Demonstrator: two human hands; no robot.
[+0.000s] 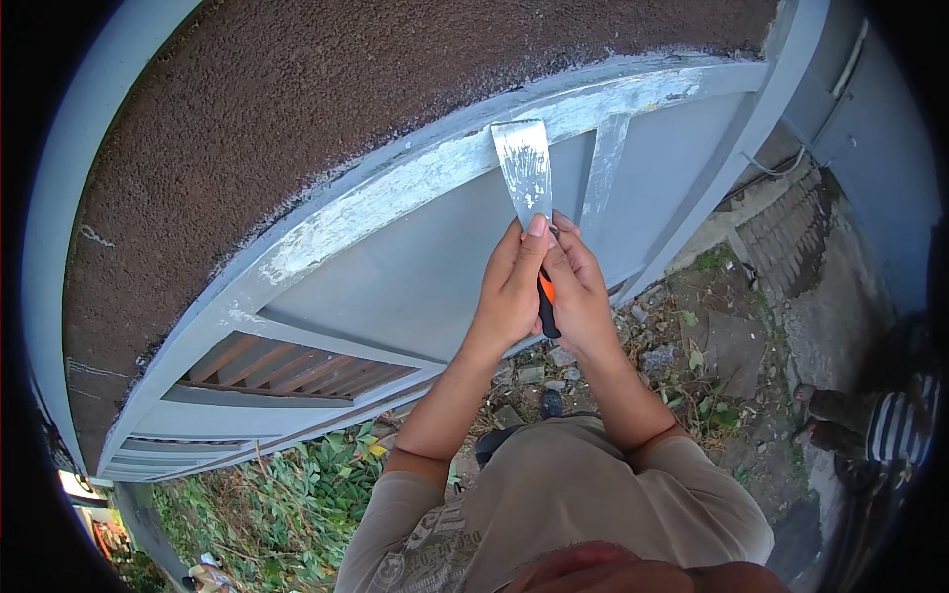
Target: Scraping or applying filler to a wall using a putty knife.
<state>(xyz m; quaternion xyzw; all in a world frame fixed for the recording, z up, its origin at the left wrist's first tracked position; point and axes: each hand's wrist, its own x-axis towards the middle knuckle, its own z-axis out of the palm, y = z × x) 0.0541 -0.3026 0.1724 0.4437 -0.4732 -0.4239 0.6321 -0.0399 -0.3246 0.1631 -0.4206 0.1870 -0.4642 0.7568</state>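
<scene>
Both my hands are closed around a scraper (525,176) with a wide metal blade and a black and orange handle. My left hand (513,280) grips it from the left, thumb along the neck. My right hand (580,284) wraps it from the other side, the two thumbs close together. White flecks cling to the blade. Its edge points away from me and lies over the pale grey wooden rail (435,170), where the paint is patchy and worn down to whitish areas. I cannot tell whether the edge presses on the wood.
Above the rail is a rough brown wall surface (297,94). Below it are grey panels (395,272) and a slatted vent (297,371). Green plants (287,494) and rubble (534,376) lie on the ground. At the right, another person in striped clothing (902,420) is partly visible.
</scene>
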